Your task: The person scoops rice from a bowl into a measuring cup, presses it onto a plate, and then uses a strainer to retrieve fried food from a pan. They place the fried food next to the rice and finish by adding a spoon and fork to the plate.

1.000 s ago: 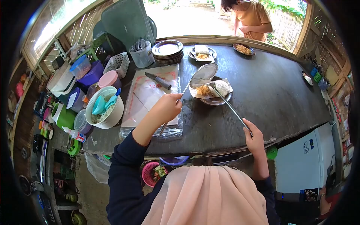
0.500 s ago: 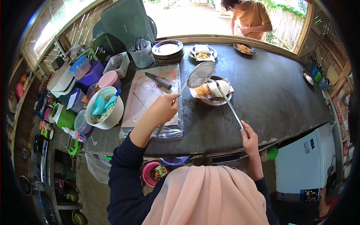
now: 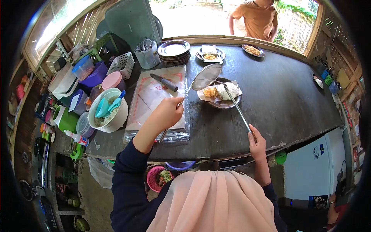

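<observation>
My left hand (image 3: 171,112) is closed round the long handle of a wire-mesh strainer (image 3: 207,76), whose round basket hangs tilted above the plate. My right hand (image 3: 256,142) grips a long thin metal utensil (image 3: 241,114); its far end reaches over the plate beside the strainer, and I cannot make out the shape of its head. Below both tools, a dark round plate (image 3: 232,103) lined with paper carries shredded orange-brown food (image 3: 210,92) and a mound of white rice (image 3: 230,89). The strainer's rim overlaps the plate's far left side from my viewpoint.
On the left lie a knife (image 3: 164,82), wrapping paper (image 3: 145,112) and a white rice tub (image 3: 119,119). Stacked plates (image 3: 174,49) and two more food plates, one nearer (image 3: 219,58) and one farther right (image 3: 259,54), stand along the back. A person (image 3: 258,19) is outside the window.
The person outside has straightened up and shifted, arms now away from the front. My hands and both tools stay nearly in place; the view has moved very slightly.
</observation>
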`<state>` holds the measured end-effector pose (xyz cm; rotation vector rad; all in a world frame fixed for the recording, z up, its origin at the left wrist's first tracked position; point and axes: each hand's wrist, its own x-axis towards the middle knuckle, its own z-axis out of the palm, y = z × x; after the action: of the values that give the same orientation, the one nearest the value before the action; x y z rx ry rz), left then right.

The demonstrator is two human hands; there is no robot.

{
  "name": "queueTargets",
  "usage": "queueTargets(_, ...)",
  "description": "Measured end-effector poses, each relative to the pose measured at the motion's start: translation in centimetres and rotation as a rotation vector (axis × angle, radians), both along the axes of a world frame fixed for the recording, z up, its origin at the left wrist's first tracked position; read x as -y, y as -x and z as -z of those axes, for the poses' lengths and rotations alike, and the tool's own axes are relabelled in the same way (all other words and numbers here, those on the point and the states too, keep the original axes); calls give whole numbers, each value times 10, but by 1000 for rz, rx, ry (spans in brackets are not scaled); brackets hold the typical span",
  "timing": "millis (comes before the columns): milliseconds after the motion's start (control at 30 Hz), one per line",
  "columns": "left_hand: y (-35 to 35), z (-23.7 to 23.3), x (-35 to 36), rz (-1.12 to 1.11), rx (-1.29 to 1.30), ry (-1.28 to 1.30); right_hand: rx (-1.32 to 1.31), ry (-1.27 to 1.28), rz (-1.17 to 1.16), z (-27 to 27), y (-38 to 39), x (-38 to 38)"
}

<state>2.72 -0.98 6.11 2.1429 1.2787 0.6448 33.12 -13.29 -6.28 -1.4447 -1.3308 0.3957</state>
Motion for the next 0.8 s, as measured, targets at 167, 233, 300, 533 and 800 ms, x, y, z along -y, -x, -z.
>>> queueTargets(167, 1, 6, -3, 8, -4, -16, 1, 59, -18, -2, 0, 3)
queueTargets(233, 1, 7, -3, 9, -6, -32, 12, 41, 15, -3, 1, 3)
queueTargets(300, 2, 8, -2, 15, 23, -42, 17, 28, 9, -2, 1, 3)
queueTargets(533, 5, 5, -1, 18, -5, -7, 29, 11, -25, -2, -1, 5)
queueTargets(800, 9, 6, -1, 21, 0, -7, -14, 90, -42, -6, 5, 9)
